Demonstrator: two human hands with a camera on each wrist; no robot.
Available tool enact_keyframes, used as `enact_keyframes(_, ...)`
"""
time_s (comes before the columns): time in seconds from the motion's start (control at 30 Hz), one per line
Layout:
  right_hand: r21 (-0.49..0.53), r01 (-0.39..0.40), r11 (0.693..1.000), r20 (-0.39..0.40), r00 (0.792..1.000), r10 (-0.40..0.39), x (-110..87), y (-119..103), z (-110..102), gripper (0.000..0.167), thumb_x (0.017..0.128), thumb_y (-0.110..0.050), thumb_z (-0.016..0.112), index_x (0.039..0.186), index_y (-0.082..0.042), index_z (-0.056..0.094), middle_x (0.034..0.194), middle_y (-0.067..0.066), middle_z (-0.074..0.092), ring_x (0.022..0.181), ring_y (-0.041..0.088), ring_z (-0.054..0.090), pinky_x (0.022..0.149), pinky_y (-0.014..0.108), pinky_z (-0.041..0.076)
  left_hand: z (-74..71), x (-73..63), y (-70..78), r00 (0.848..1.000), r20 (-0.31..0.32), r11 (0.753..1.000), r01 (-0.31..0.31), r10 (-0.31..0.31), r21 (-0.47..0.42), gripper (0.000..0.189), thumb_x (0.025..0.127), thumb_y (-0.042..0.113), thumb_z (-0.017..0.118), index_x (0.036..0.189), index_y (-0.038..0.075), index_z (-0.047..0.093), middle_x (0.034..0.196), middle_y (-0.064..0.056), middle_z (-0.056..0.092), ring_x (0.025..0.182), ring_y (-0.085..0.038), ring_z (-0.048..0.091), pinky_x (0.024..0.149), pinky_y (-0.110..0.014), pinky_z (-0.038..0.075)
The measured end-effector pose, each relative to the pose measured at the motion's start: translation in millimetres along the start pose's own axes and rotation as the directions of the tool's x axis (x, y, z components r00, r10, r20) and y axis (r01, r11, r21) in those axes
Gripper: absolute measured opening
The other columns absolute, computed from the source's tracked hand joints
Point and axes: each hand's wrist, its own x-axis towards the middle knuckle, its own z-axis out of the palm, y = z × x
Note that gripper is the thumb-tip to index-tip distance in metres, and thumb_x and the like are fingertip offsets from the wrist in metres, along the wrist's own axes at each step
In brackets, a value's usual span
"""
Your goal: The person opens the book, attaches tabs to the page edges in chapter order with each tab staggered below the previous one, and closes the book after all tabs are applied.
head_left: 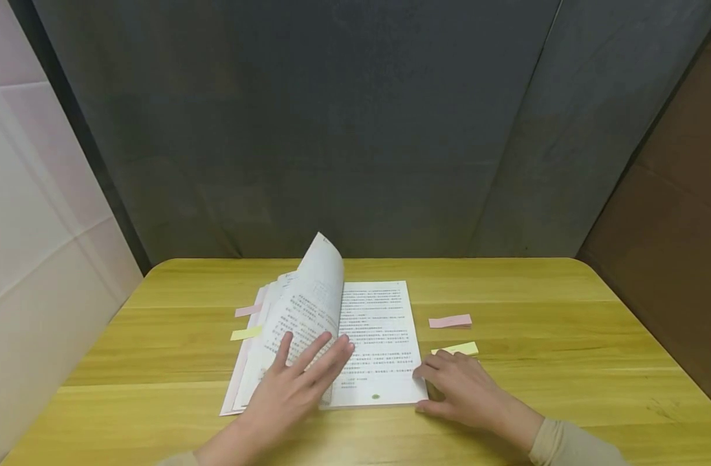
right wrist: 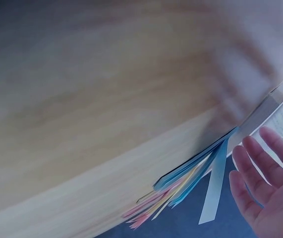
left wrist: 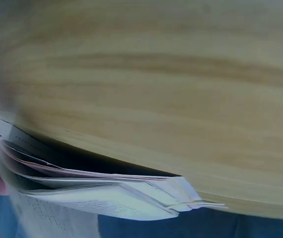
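An open book (head_left: 378, 343) with printed text lies on the table. My left hand (head_left: 288, 391), fingers spread, is on its left-hand pages, where one page (head_left: 322, 262) curls upward at the top. In the left wrist view the book's pages (left wrist: 116, 196) bow apart in layers, with fingertips at the left edge. My right hand (head_left: 462, 391) is at the book's lower right edge, just below a yellow sticky-note strip (head_left: 462, 349). In the right wrist view the right hand's fingers (right wrist: 262, 161) are apart and slightly bent, with nothing visibly held.
A pink sticky-note strip (head_left: 450, 321) lies right of the book. A pink tab (head_left: 248, 310) and a yellow tab (head_left: 246, 333) stick out from its left edge. Blue, pink and yellow strips (right wrist: 181, 181) fan out in the right wrist view. The wooden table (head_left: 565, 323) meets a dark backdrop (head_left: 355, 129).
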Motion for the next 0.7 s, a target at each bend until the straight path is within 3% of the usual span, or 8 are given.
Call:
enact_keyframes(0.1, -0.001, 0.005, 1.000, -0.010, 1.000, -0.005, 0.0, 1, 1, 0.038, 0.072, -0.046, 0.064, 0.095, -0.016, 0.062, 0.090, -0.007, 0.055, 0.080, 0.010, 0.049, 0.068, 0.034, 0.044, 2.5, -1.4, -4.2, 0.997, 0.073, 1.000, 0.019, -0.019, 0.000, 0.053, 0.082, 0.003, 0.019, 0.130, 0.011, 0.042, 0.140, -0.005, 0.028, 0.127, -0.023, 0.024, 0.093, -0.056, 0.023)
enact_keyframes(0.2, -0.005, 0.012, 1.000, -0.023, 1.000, -0.012, 0.0, 1, 1, 0.037, 0.073, -0.046, 0.064, 0.094, -0.016, 0.062, 0.090, -0.007, 0.055, 0.080, 0.010, 0.049, 0.068, 0.034, 0.044, 4.7, -4.3, -6.3, 0.984, 0.175, 0.998, 0.028, -0.017, -0.063, 0.045, 0.078, 0.013, 0.041, 0.122, 0.012, 0.051, 0.136, -0.008, 0.035, 0.126, -0.027, 0.026, 0.096, -0.054, 0.019)
enact_keyframes(0.33, -0.007, 0.013, 1.000, -0.032, 0.999, -0.013, 0.2, 1, 1, 0.035, 0.073, -0.045, 0.063, 0.093, -0.016, 0.063, 0.089, -0.007, 0.056, 0.080, 0.010, 0.050, 0.067, 0.033, 0.044, 5.0, -10.5, -4.8, 0.955, 0.290, 0.980, 0.118, -0.067, -0.160, 0.044, 0.071, 0.023, 0.061, 0.114, 0.012, 0.058, 0.125, -0.009, 0.048, 0.116, -0.029, 0.041, 0.091, -0.052, 0.031)
enact_keyframes(0.43, -0.010, 0.004, 1.000, -0.024, 1.000, -0.004, 1.2, 1, 1, 0.034, 0.074, -0.043, 0.063, 0.093, -0.016, 0.063, 0.089, -0.007, 0.056, 0.079, 0.010, 0.049, 0.066, 0.032, 0.044, 3.4, -14.0, -2.9, 0.925, 0.357, 0.956, 0.213, -0.131, -0.201, 0.038, 0.077, 0.023, 0.057, 0.113, 0.012, 0.059, 0.121, -0.009, 0.051, 0.108, -0.030, 0.047, 0.076, -0.047, 0.044)
enact_keyframes(0.53, -0.013, -0.006, 1.000, -0.006, 1.000, 0.006, 2.8, 1, -1, 0.033, 0.075, -0.042, 0.062, 0.093, -0.015, 0.063, 0.089, -0.006, 0.056, 0.079, 0.011, 0.048, 0.066, 0.032, 0.043, 1.3, -16.0, -1.7, 0.892, 0.415, 0.927, 0.295, -0.180, -0.232, 0.038, 0.080, 0.023, 0.052, 0.116, 0.012, 0.057, 0.122, -0.008, 0.051, 0.106, -0.030, 0.049, 0.060, -0.042, 0.049)
enact_keyframes(0.7, -0.010, -0.013, 1.000, 0.026, 1.000, 0.013, 7.4, 3, -4, 0.032, 0.076, -0.040, 0.061, 0.093, -0.013, 0.063, 0.088, -0.005, 0.056, 0.079, 0.012, 0.049, 0.064, 0.032, 0.043, -1.1, -17.0, -2.2, 0.844, 0.499, 0.886, 0.371, -0.196, -0.279, 0.045, 0.083, 0.037, 0.052, 0.121, 0.013, 0.053, 0.126, -0.009, 0.047, 0.108, -0.031, 0.048, 0.057, -0.045, 0.048)
